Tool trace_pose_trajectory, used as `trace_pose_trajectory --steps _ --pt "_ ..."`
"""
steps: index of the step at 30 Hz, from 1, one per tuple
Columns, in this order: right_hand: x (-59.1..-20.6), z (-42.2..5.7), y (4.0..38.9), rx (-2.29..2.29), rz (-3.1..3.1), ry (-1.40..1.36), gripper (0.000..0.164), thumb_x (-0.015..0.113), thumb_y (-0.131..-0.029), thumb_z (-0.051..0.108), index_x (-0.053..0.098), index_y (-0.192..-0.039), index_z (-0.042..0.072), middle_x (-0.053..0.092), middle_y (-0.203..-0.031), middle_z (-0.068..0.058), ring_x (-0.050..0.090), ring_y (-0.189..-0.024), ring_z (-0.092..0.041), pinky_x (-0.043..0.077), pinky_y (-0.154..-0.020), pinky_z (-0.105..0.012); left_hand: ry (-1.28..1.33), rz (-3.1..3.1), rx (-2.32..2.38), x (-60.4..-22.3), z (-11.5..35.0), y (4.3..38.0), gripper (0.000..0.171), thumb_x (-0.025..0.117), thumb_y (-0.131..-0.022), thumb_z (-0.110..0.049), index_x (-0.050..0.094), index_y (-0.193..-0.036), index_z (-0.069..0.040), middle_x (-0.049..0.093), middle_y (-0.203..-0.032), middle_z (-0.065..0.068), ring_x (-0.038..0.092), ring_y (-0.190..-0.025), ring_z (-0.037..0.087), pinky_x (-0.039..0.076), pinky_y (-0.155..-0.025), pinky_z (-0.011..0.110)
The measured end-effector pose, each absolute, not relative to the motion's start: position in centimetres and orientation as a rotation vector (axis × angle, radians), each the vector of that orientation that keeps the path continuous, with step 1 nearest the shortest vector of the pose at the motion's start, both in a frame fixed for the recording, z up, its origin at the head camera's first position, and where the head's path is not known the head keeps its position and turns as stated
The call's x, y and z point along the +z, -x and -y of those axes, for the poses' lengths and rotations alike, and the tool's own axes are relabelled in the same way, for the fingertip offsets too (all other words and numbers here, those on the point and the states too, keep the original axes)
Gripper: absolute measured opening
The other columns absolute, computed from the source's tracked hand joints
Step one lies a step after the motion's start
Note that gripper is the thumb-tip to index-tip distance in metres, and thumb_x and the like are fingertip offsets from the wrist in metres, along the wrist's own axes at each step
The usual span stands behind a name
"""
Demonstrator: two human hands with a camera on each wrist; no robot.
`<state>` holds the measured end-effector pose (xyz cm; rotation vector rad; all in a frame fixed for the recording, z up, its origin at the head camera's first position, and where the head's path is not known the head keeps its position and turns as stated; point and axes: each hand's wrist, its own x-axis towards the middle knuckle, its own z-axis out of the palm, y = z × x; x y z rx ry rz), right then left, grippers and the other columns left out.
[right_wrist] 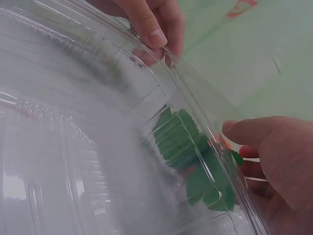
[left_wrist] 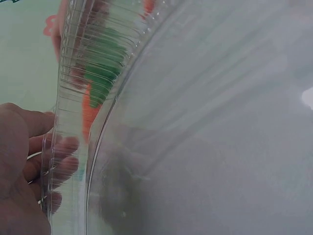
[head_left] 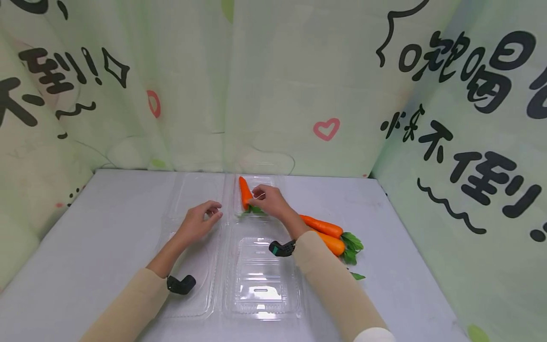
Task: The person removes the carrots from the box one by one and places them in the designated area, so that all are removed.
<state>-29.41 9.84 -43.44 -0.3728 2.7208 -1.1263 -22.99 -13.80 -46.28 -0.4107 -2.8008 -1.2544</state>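
An orange carrot (head_left: pixel 245 192) with green leaves lies in the far part of a clear plastic tray (head_left: pixel 299 280), leafy end nearer me. My right hand (head_left: pixel 270 201) holds it near the leafy end, thumb and curled fingers close about it. Through the tray wall, the right wrist view shows its leaves (right_wrist: pixel 178 139), with a sliver of orange between thumb and fingers. My left hand (head_left: pixel 204 219) hovers over the clear lid side (head_left: pixel 196 299), fingers loosely bent and holding nothing. In the left wrist view, the clear rim partly covers the left fingers (left_wrist: pixel 63 169).
To the right of the tray, partly behind my right forearm, more carrots (head_left: pixel 322 225) with leafy tops lie on the white table (head_left: pixel 393 285). A pale green printed curtain (head_left: pixel 273 85) stands along the table's back and sides.
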Motion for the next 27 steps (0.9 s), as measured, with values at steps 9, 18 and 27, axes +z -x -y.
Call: trace_pose_trajectory --steps 9,18,27 --pt "-43.4 -8.9 29.5 -1.078 -2.747 0.334 0.043 0.070 -0.088 0.031 0.060 -0.119 0.002 0.065 -0.110 -0.011 0.061 -0.104 -0.024 0.052 -0.092 -0.035 0.413 2.798 -1.242 -46.3 14.0 23.1 0.030 0.059 -0.096 -0.019 0.060 -0.120 -0.003 0.068 -0.102 0.011 0.059 -0.094 0.025 0.050 -0.085 0.042" --pt "-43.7 -8.5 29.7 -1.020 -2.776 0.291 0.045 0.071 -0.086 0.034 0.060 -0.117 0.003 0.065 -0.108 -0.012 0.059 -0.097 -0.024 0.051 -0.088 -0.035 0.413 2.798 -1.246 -46.4 14.0 23.1 0.030 0.060 -0.096 -0.020 0.061 -0.120 -0.003 0.068 -0.103 0.011 0.059 -0.095 0.025 0.050 -0.087 0.044" --pt "-44.0 -8.3 30.0 -0.944 -2.781 0.260 0.045 0.070 -0.087 0.037 0.061 -0.116 0.004 0.065 -0.108 -0.011 0.057 -0.095 -0.023 0.051 -0.087 -0.034 0.419 2.801 -1.253 -46.3 14.0 23.1 0.030 0.060 -0.095 -0.020 0.061 -0.120 -0.003 0.068 -0.103 0.011 0.059 -0.095 0.025 0.050 -0.088 0.043"
